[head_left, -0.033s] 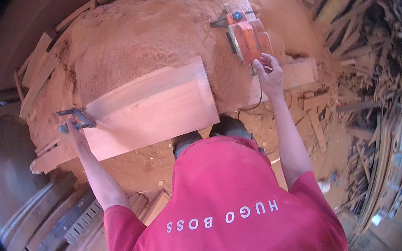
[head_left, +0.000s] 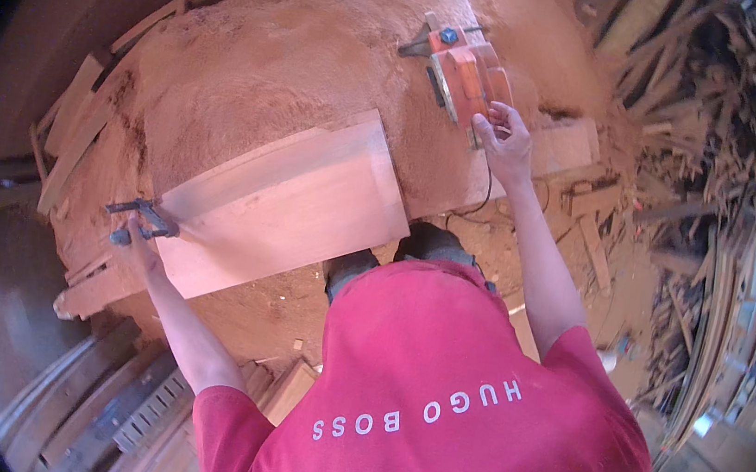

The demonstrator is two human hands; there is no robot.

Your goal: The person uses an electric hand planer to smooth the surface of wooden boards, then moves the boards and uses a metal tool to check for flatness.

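On the left, my left hand (head_left: pixel 140 251) is closed on a dark metal clamp (head_left: pixel 156 222) with a blue-grey end, at the left end of a pale wooden board (head_left: pixel 292 212). The board lies slanted in front of me, its grain smooth and pinkish. At the upper right, an orange corded power tool (head_left: pixel 473 74) with a blue knob rests on another board (head_left: pixel 566 144). Beside the tool's near end is my right hand (head_left: pixel 507 148), its fingers loosely curled and the thumb apart from them. Whether the thumb touches the tool is unclear.
Reddish sawdust (head_left: pixel 256 82) covers the work surface thickly. A dark cord (head_left: pixel 487 193) loops down from the power tool. Piled wood scraps (head_left: pixel 681 112) stand at the right. Planks (head_left: pixel 99 391) lie at the lower left, and loose wood strips (head_left: pixel 73 127) lean along the far left.
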